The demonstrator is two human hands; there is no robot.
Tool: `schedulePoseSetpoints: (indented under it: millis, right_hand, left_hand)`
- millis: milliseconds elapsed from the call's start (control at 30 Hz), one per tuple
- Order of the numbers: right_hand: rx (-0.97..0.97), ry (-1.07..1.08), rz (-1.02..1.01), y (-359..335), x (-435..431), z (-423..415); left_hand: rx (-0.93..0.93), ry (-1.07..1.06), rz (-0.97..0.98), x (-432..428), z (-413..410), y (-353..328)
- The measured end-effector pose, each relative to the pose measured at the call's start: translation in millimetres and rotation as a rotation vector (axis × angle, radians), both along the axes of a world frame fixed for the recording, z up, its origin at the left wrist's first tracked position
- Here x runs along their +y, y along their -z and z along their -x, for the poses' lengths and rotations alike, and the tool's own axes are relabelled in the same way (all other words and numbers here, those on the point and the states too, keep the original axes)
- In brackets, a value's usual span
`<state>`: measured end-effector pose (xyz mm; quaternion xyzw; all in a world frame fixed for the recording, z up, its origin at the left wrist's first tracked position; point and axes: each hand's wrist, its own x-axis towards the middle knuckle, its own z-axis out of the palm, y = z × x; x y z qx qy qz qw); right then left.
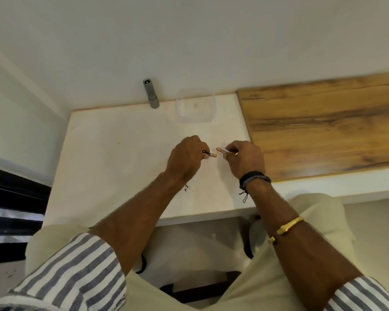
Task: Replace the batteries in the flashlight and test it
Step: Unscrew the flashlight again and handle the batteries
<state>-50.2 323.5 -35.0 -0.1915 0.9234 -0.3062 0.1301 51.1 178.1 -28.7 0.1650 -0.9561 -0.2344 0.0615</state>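
- A clear plastic container (194,106) sits at the far edge of the white worktop (121,153), close to the wall; nothing can be made out inside it beyond a few faint specks on its bottom.
- The grey flashlight (151,93) stands upright at the back of the worktop, just left of the container and touching or nearly touching the wall, well apart from both hands.
- The left hand (185,159) is clenched around a battery (211,154), whose copper-coloured end and a little of its black body stick out to the right of the fingers.
- The right hand (245,159) pinches a second battery (222,150) between its fingertips, copper end pointing left towards the other one; a further piece under the same fingers is too hidden to identify.
- The two copper ends lie near each other above the worktop but apart.
- Some pale marking shows on the right-hand battery, too blurred to read; no brand is legible.
- A wood-grain panel (323,124) adjoins the worktop's right side.
- The right forearm wears dark wristbands (254,178) and a gold bangle (289,225); both sleeves (76,265) are blue-and-white striped.
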Motion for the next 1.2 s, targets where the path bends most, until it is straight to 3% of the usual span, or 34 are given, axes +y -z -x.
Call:
schedulePoseSetpoints:
  millis: [267, 667, 800, 1000, 1200]
  right_hand:
    - [0.156, -0.099, 0.022, -51, -88, 59]
    - [0.405, -0.346, -0.405, -23, -195, 124]
    - [0.446, -0.386, -0.450, -11, -204, 128]
    - [0.394, -0.330, -0.336, -14, -196, 125]
    - [0.241, -0.066, 0.010, -12, -153, 106]
  left_hand:
    - [0.145, -0.140, 0.089, -69, 52, -45]
    - [-0.110, -0.277, 0.221, -134, 126, -24]
    - [-0.152, -0.258, 0.250, -140, 135, -13]
    - [-0.043, -0.314, 0.145, -142, 127, -11]
    - [0.238, -0.528, -0.202, -123, 85, -5]
